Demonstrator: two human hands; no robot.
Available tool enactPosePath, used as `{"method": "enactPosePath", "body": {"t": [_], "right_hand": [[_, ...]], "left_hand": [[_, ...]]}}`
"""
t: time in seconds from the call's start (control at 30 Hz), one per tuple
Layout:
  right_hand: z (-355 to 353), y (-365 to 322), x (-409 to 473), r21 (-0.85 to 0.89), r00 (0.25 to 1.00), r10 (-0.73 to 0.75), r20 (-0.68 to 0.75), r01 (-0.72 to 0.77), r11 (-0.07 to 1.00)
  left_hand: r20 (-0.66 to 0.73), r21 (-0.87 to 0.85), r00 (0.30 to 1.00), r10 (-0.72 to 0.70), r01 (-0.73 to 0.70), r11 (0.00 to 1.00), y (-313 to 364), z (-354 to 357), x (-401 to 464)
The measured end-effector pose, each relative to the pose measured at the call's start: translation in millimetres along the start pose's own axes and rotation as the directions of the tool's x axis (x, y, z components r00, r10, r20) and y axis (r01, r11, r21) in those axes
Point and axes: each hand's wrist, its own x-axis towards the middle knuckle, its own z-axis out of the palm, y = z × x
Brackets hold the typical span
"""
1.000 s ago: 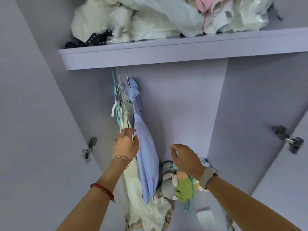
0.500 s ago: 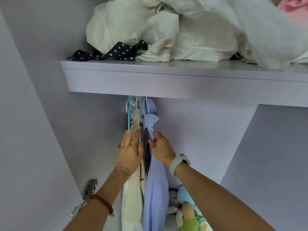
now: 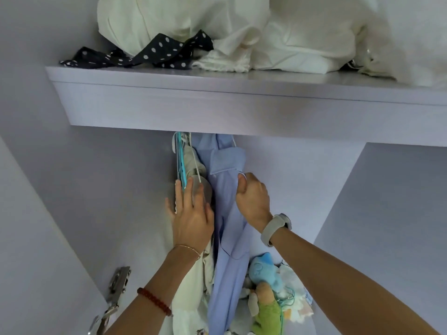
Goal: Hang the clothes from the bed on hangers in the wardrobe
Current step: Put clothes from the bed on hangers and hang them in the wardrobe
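Blue shirt [image 3: 228, 213]: hung under the shelf [image 3: 242, 110], beside cream garments [image 3: 191, 281]; judged light, limp, best taken near the collar.
Right hand [image 3: 252, 201]: fingers curled, shirt fabric gripped below the collar.
Left hand [image 3: 192, 213]: fingers straight, pressed against neighbouring hangers [image 3: 180, 160].
Room: shelf edge close overhead; open space rightward.

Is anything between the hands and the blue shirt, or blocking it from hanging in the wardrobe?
Nothing visible does. The right hand already grips the blue shirt below its collar. The left hand presses the cream clothes aside. The rail is hidden behind the shelf.
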Motion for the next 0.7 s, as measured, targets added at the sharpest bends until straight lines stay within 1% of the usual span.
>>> {"method": "enactPosePath", "body": {"t": [0.07, 0.1, 0.2, 0.27, 0.33, 0.4, 0.47, 0.5, 0.53, 0.6, 0.63, 0.7], "right_hand": [[-13, 16, -12, 0.079, 0.997, 0.014, -0.081, -0.007, 0.997], [-22, 26, -21, 0.100, 0.993, 0.023, -0.113, -0.012, 0.995], [-56, 57, -59, 0.075, 0.990, 0.048, -0.132, -0.038, 0.996], [-80, 80, -90, 0.021, 0.992, 0.039, -0.119, -0.037, 0.999], [-106, 100, -125, -0.042, 0.994, 0.042, -0.100, -0.046, 0.998], [-132, 117, -164, -0.111, 0.995, 0.049, -0.092, -0.059, 0.992], [-158, 130, -205, -0.205, 0.995, 0.044, -0.089, -0.062, 0.977], [-171, 135, -227, -0.253, 0.994, 0.069, -0.079, -0.087, 0.964], [-183, 139, -248, -0.279, 0.991, 0.111, -0.078, -0.129, 0.952], [-210, 142, -290, -0.298, 0.976, 0.191, -0.109, -0.215, 0.930], [-224, 142, -311, -0.312, 0.968, 0.216, -0.125, -0.245, 0.918], [-252, 139, -352, -0.319, 0.950, 0.264, -0.167, -0.305, 0.897]], "left_hand": [[-0.047, 0.064, 0.998, 0.051, -0.048, 0.997, 9, -3, 2], [-0.076, 0.058, 0.994, 0.082, -0.078, 0.995, 15, -6, 3], [-0.192, -0.063, 0.960, 0.202, -0.218, 0.974, 44, -17, 2], [-0.220, -0.205, 0.931, 0.291, -0.336, 0.919, 69, -16, 0], [-0.144, -0.380, 0.937, 0.319, -0.350, 0.856, 94, -6, -6], [-0.036, -0.454, 0.929, 0.367, -0.343, 0.822, 118, 8, -17], [0.074, -0.531, 0.890, 0.449, -0.346, 0.774, 144, 23, -36], [0.112, -0.591, 0.862, 0.494, -0.342, 0.731, 158, 29, -48], [0.117, -0.648, 0.829, 0.547, -0.354, 0.675, 173, 32, -61], [0.043, -0.713, 0.786, 0.616, -0.408, 0.570, 202, 36, -90], [0.017, -0.739, 0.779, 0.627, -0.412, 0.533, 216, 37, -106], [0.029, -0.806, 0.746, 0.666, -0.377, 0.457, 243, 33, -142]]}}
